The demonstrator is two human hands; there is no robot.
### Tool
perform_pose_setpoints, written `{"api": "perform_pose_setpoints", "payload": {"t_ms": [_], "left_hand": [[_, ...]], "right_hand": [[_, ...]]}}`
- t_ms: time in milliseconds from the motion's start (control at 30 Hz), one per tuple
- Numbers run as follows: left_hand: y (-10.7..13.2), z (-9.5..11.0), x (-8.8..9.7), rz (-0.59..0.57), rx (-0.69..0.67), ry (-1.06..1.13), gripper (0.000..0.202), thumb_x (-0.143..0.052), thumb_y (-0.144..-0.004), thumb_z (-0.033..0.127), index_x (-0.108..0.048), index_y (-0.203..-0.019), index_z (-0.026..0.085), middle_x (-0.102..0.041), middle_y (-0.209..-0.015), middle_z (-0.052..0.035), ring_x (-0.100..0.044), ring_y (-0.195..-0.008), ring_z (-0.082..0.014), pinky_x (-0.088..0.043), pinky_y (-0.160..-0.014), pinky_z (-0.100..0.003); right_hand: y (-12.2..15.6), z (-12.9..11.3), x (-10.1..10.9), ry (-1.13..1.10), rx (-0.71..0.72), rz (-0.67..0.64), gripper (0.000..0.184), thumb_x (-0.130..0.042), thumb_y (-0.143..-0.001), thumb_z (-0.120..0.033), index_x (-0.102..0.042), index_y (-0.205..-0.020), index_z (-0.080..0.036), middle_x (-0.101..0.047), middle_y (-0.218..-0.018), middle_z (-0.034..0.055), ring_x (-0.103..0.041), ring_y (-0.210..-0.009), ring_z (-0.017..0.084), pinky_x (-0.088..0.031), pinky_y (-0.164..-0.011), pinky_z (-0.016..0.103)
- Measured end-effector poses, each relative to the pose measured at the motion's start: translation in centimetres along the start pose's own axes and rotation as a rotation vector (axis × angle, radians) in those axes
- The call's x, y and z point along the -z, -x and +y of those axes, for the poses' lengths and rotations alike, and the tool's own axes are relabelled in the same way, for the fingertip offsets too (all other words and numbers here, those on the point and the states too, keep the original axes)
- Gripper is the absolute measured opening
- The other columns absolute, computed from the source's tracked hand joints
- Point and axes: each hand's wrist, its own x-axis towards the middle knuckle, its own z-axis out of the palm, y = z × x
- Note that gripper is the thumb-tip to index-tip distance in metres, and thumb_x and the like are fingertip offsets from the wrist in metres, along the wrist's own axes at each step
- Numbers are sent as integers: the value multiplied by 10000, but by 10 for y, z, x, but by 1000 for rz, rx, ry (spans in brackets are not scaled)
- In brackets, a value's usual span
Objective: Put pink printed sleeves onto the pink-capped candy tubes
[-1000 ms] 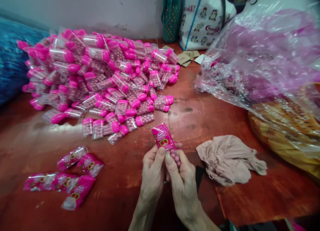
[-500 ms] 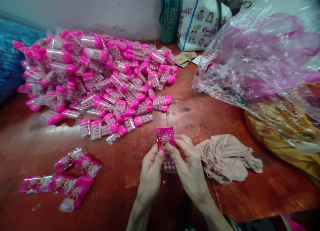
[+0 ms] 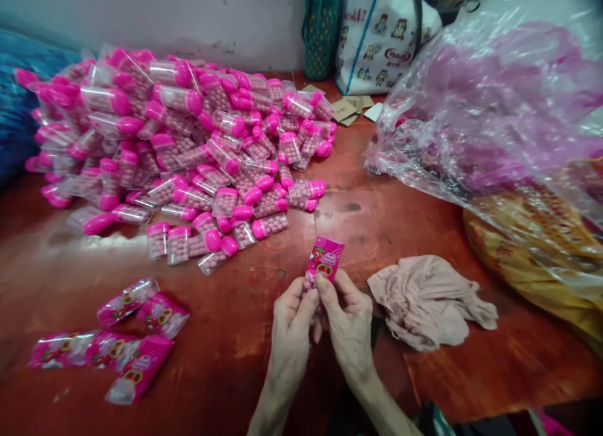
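Note:
My left hand [image 3: 291, 320] is closed on a small clear candy bottle, whose pink candy balls [image 3: 309, 284] peek out above the thumb; the rest is hidden by the fingers. Against it, my right hand [image 3: 348, 320] pinches a pink printed sleeve [image 3: 326, 256] with a strawberry picture, tilted to the right. Whether the sleeve is around the bottle or only beside it, I cannot tell. To the left on the table lie several bottles in the same printed sleeves [image 3: 141, 364]. Behind them rises a large heap of unsleeved candy bottles [image 3: 188, 147] with bright pink caps.
A crumpled beige cloth [image 3: 431, 304] lies just right of my hands. Clear and purple plastic wrapping [image 3: 485, 122] covers the right side, over a yellow bag [image 3: 518, 254]. Cardboard pieces [image 3: 348, 109], a white printed bag [image 3: 377, 46] and a blue plastic bag [image 3: 16, 103] are farther back.
The sleeve has gone from upright to leaning right and moved slightly right. Both hands have shifted right and a little lower, and the candy balls formerly below the thumbs are now mostly covered.

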Motion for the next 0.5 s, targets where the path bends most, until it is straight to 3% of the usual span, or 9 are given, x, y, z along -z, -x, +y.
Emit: {"api": "perform_pose_setpoints", "payload": {"t_ms": [167, 300, 500], "left_hand": [[-1, 6, -2, -45, -43, -192, 179, -493, -845, 326, -529, -767, 168, -460, -515, 47, -364, -398, -54, -247, -368, -165], [2, 10, -7, -151, -37, -320, 192, -473, -860, 315, -572, -965, 189, -452, -502, 61, -339, -393, -52, -273, -402, -172], [6, 2, -6, -146, -52, -355, 320, -471, -859, 304, -527, -1155, 197, -428, -520, 59, -396, -448, -81, -331, -448, -192]], "right_hand": [[-8, -3, 9, -209, -97, -56, 204, -656, -735, -358, -628, -800, -167, -563, -581, -32, -434, -369, 60, -392, -326, 178], [-14, -14, 14, -368, -172, -89, 201, -680, -707, -321, -635, -805, -151, -577, -550, -21, -477, -352, 79, -380, -268, 169], [-4, -13, 6, -300, -137, 4, 164, -646, -735, -319, -625, -754, -158, -516, -453, -52, -370, -269, 58, -274, -217, 160]]}}
